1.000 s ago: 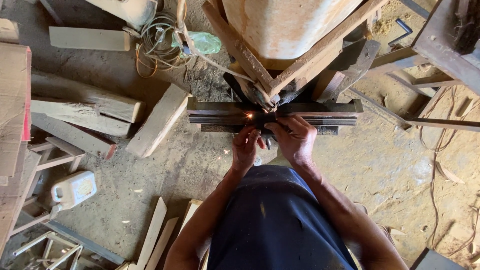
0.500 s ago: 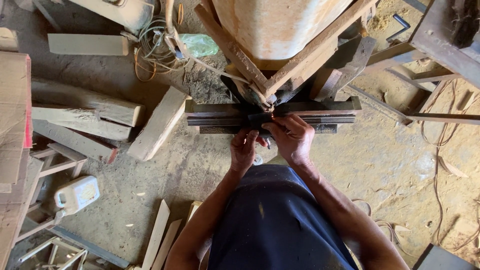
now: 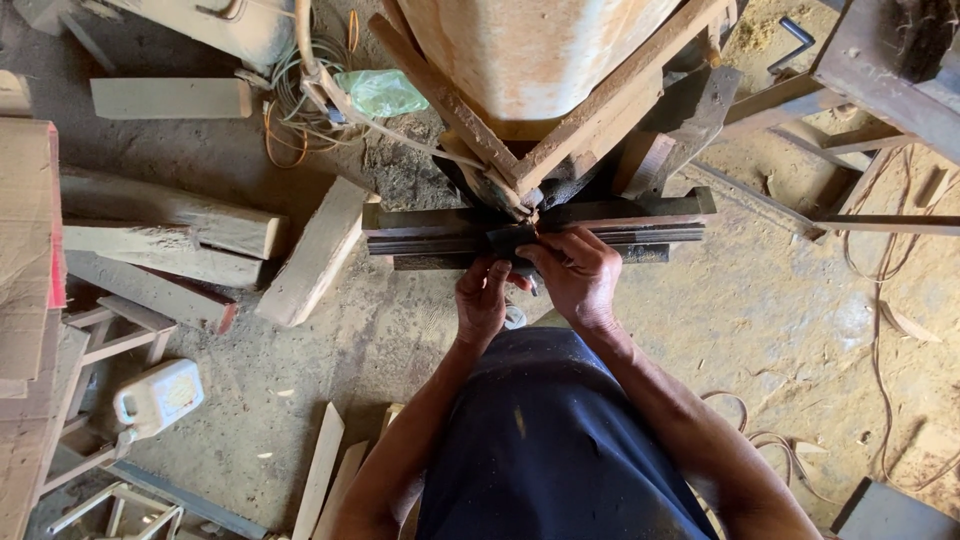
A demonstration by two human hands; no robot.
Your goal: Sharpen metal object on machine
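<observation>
On the dusty workshop floor, both hands [image 3: 535, 285] grip the dark metal bar [image 3: 440, 232] ahead

A white plastic jug [image 3: 158, 397] with a handle and a pale label on its side lies on the dirt floor, far to the left of the fingers and lower down. A crumpled green plastic bag [image 3: 381, 92] sits above the fingers and to their left, beside a bundle of wires. No signs or screens can be seen.
</observation>
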